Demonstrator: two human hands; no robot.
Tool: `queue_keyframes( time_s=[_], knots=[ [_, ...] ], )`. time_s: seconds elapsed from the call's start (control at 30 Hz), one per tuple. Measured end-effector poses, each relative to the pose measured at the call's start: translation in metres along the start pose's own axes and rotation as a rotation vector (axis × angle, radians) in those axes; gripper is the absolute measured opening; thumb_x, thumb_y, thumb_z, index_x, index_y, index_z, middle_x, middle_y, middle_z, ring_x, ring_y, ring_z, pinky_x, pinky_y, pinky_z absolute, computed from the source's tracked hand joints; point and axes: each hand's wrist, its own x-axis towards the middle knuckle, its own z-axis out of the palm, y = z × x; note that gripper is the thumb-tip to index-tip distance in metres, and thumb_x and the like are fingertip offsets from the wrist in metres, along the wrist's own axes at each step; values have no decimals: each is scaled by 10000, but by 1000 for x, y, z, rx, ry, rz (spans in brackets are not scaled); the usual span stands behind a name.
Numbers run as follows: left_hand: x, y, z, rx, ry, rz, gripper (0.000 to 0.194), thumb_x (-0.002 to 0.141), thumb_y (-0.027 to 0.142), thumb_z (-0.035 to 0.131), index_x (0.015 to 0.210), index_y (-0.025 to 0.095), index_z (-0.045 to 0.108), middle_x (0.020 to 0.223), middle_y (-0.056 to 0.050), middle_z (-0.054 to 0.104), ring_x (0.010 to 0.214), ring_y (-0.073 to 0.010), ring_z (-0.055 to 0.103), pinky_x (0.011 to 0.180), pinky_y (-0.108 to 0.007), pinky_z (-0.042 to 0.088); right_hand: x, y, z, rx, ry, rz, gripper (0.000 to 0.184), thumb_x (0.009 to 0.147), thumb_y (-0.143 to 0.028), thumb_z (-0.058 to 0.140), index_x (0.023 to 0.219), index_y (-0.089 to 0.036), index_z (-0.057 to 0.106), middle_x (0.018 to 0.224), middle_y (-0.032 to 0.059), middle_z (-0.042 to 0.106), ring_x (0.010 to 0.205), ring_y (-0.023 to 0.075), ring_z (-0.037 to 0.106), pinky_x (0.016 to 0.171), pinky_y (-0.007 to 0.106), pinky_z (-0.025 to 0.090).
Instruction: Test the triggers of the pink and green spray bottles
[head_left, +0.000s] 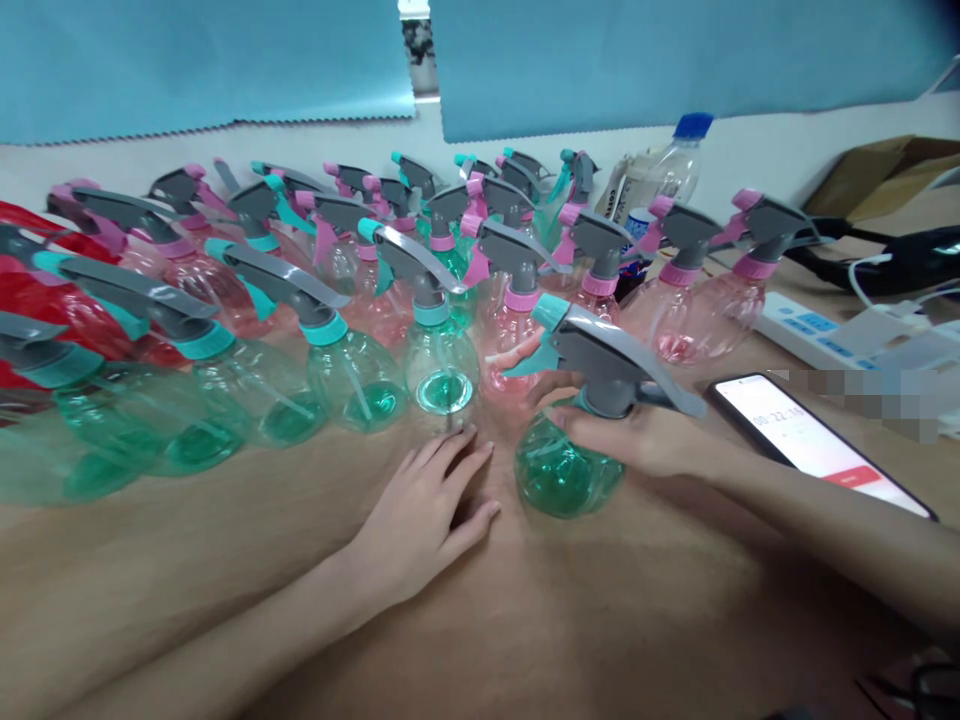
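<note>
My right hand (pixel 637 435) is wrapped round the neck of a green spray bottle (pixel 562 475) with a teal and grey trigger head. The bottle is tilted a little, and some of the fingers are hidden behind it. To its left, my left hand (pixel 442 490) lies on the wooden table (pixel 480 640) with its fingers stretched out, holding nothing. Just beyond its fingertips stands another green spray bottle (pixel 442 365). A pink spray bottle (pixel 514 335) is behind the held one.
Several green and pink spray bottles (pixel 360 370) stand in rows across the back. On the right lie a phone (pixel 817 440) showing a timer and a white power strip (pixel 817 330). A clear bottle with a blue cap (pixel 679 165) and a cardboard box (pixel 877 180) are near the wall.
</note>
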Motion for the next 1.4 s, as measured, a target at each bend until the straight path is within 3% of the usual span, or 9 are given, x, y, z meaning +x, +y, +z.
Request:
queue_keyframes(
  time_s=[0.3,0.5,0.77,0.87,1.03,1.13,1.23,1.4],
  knots=[
    [0,0,0,6,10,4,475,943,403,484,1335,136,476,1385,-163,479,1270,-325,432,993,-521,409,2,-8,-1,-82,49,-18,184,667,-157,504,775,-249,621,655,-20,642,659,166,655,632,292,567],
    [0,1,0,10,15,12,472,939,394,487,1331,130,479,1387,-166,477,1273,-323,429,996,-517,405,3,-17,-1,-73,26,-51,142,670,-133,472,599,-247,519,602,-26,578,676,147,640,631,255,555],
    [1,1,-1,2,12,4,470,933,391,490,1329,138,480,1385,-166,479,1270,-325,432,997,-519,403,4,-20,-3,-183,57,-20,138,677,-166,488,564,-245,481,478,-42,465,490,125,514,506,253,484],
    [1,1,-1,9,17,6,463,935,393,488,1324,142,486,1381,-164,484,1265,-322,436,999,-514,401,5,-23,-3,-168,49,-28,195,692,-169,479,522,-242,418,444,-45,401,503,122,513,488,232,469],
    [0,0,-1,18,11,4,470,936,394,490,1332,142,485,1392,-162,475,1271,-324,432,998,-514,403,5,-22,-2,-99,12,-35,173,652,-128,463,526,-241,430,499,-42,451,567,122,558,534,223,498],
    [0,0,-1,6,6,0,466,939,400,484,1327,142,491,1388,-163,480,1267,-326,437,996,-519,405,5,-18,-2,-29,2,-46,156,644,-118,470,578,-249,523,625,-25,595,704,152,635,643,257,549],
    [0,0,0,0,11,-3,463,940,401,477,1328,149,488,1387,-160,482,1269,-327,436,995,-531,404,3,-13,-1,17,-15,-37,292,660,-97,480,828,-265,650,824,-16,691,853,179,666,770,308,567],
    [0,1,-1,3,-3,-10,467,941,401,473,1336,152,476,1393,-156,477,1276,-319,430,996,-529,404,1,-8,1,79,-16,-27,526,698,-73,506,1174,-280,587,1110,9,685,934,177,671,780,303,576]
  ],
)
